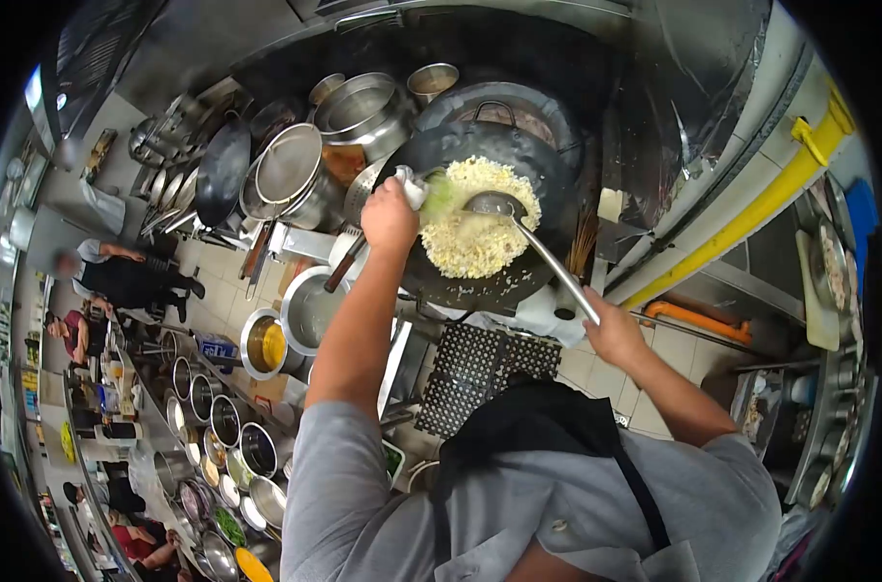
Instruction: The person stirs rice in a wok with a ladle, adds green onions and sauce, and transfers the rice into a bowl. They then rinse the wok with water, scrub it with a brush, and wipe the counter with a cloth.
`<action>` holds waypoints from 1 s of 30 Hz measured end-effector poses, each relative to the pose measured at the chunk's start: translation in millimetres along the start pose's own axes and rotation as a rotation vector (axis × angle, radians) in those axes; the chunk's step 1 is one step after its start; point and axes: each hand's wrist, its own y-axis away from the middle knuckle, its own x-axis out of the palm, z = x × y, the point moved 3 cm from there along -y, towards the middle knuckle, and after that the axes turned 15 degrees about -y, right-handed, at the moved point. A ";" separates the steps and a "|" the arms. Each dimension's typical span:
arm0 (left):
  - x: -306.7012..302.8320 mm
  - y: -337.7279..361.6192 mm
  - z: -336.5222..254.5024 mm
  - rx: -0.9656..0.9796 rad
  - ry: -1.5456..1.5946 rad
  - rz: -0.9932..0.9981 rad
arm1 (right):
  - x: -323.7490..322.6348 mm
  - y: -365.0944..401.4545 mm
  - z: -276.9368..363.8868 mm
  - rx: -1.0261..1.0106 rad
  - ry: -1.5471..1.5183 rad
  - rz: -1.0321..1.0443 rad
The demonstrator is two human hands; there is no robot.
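The wok sits in the upper middle of the frame, big and black, with a heap of yellow rice in it. The left hand is just left of the rice. It is closed tight on a white cloth at the wok's edge. The right hand is right of the middle and lower down. It is wrapped round the long handle of a ladle. The round end of the ladle lies on top of the rice. Shiny pots stand at the top, just left of the wok, and a dark pan leans further left. Below the left arm is a bowl with something yellow in it. Beside it is a blue box, and its writing is too small to read. A row of tins runs down to the lower left, some with green and yellow food. A black mat full of holes lies under the wok. A yellow bar crosses the right side, with an orange pipe under it. Other people stand far off at the left edge.
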 end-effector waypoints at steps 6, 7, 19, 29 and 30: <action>-6.4 -26.8 -8.7 -0.124 -0.065 -0.033 | -3.5 7.3 -14.8 -0.098 -0.079 -0.111; -11.4 -21.7 -19.5 -0.066 0.024 0.038 | -2.6 -1.0 -11.9 -0.142 -0.111 -0.104; -33.0 17.8 41.6 -0.588 0.356 0.172 | -24.6 -10.1 -7.3 -0.454 -0.339 -0.027; -140.0 403.4 222.9 -1.330 0.877 -0.067 | 3.6 -67.9 -1.8 -0.162 -0.632 0.045; -150.3 480.5 222.9 -1.611 0.955 -0.206 | 7.6 -60.7 33.5 -0.041 -0.775 0.086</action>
